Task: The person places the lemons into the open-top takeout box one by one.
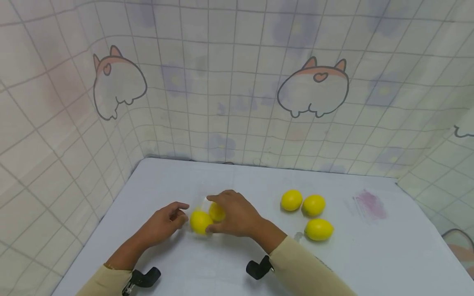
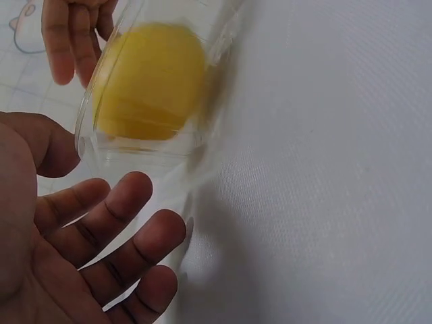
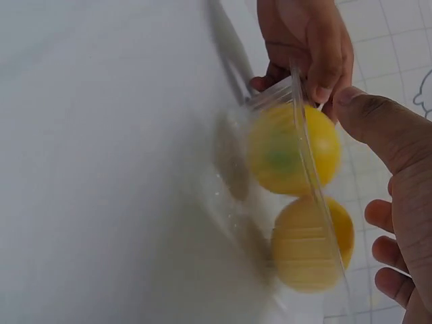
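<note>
A clear plastic container [image 2: 172, 154] stands on the table with two yellow lemons inside, a front lemon [image 1: 200, 223] and a rear lemon [image 1: 217, 211]. Beside its left end is my left hand [image 1: 163, 224], fingers loosely bent and nothing in them; in the left wrist view its thumb lies close to the rim. My right hand [image 1: 237, 213] reaches over the right side of the container, thumb and fingers spread apart. Seen from the right wrist, that thumb is near the rim [image 3: 316, 179], and both lemons show through the clear wall, away from the fingers.
To the right on the white table [image 1: 259, 263] lie three more lemons: a back-left one [image 1: 291, 200], a back-right one [image 1: 314, 205] and a front one [image 1: 319, 229]. A pinkish stain [image 1: 371, 204] marks the tabletop farther right. A patterned curtain [image 1: 244, 102] hangs behind and at the sides.
</note>
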`<action>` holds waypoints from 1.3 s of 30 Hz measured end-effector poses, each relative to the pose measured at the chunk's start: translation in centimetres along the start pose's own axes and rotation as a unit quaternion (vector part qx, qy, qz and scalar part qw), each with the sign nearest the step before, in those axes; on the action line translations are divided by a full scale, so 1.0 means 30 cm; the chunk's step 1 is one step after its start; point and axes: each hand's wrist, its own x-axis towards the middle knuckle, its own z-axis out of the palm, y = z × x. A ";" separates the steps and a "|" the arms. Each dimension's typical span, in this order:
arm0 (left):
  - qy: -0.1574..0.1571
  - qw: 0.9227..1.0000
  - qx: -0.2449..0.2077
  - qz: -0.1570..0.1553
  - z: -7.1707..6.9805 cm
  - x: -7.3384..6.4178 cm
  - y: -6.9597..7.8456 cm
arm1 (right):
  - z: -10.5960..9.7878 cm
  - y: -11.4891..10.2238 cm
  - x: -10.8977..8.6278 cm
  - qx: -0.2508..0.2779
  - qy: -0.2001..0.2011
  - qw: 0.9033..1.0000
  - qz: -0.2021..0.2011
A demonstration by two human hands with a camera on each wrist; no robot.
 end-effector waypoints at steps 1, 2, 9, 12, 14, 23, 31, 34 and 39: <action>0.000 1.000 -0.002 -0.003 0.001 0.000 -0.001 | -0.002 0.003 -0.005 -0.002 -0.002 1.000 0.001; 0.001 1.000 -0.001 -0.004 0.001 0.000 -0.001 | -0.004 0.007 -0.010 -0.004 -0.003 1.000 0.002; 0.008 1.000 0.006 -0.011 0.002 -0.002 0.000 | -0.036 0.072 -0.067 0.001 0.006 1.000 0.014; 0.007 1.000 0.014 -0.012 0.001 -0.002 0.000 | -0.056 0.110 -0.097 -0.002 0.011 1.000 0.024; 0.006 1.000 0.016 -0.011 0.001 -0.003 0.000 | -0.075 0.129 -0.117 -0.002 0.012 0.999 0.033; 0.004 1.000 0.017 -0.013 0.004 -0.010 0.006 | -0.145 0.227 -0.212 -0.013 0.049 0.996 0.073; 0.002 1.000 0.023 -0.003 0.001 -0.017 0.011 | -0.188 0.320 -0.318 -0.012 0.084 0.992 0.088; 0.000 1.000 0.021 -0.001 0.002 -0.021 0.012 | -0.199 0.351 -0.361 -0.014 0.088 0.990 0.108; 0.001 1.000 0.023 -0.003 0.001 -0.028 0.015 | -0.217 0.399 -0.427 -0.020 0.095 0.987 0.130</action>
